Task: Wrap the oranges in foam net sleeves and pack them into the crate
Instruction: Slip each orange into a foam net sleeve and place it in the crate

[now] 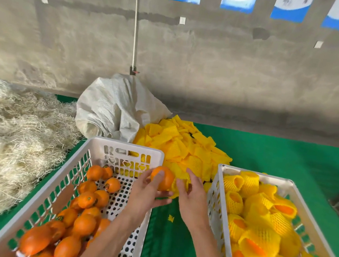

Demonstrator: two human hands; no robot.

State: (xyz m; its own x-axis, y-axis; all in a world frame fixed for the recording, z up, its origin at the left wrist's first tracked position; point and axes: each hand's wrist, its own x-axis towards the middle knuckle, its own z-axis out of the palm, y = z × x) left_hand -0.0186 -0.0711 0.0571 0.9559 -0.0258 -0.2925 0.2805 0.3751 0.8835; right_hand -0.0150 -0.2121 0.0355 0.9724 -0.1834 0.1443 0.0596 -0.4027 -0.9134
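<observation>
Orange: bare orange (pixel 162 178) held up between the two crates, above the green surface (pixel 280 157).
Left hand: left hand (pixel 148 193) cups it from below, grip curled round the fruit.
Sleeve: foam net sleeve (pixel 180 184) touching the orange's right side.
Right hand: right hand (pixel 192 199) pinches the sleeve; its mouth looks turned toward the orange.
Crate: packing crate (pixel 216 191) lies right of both hands.
</observation>
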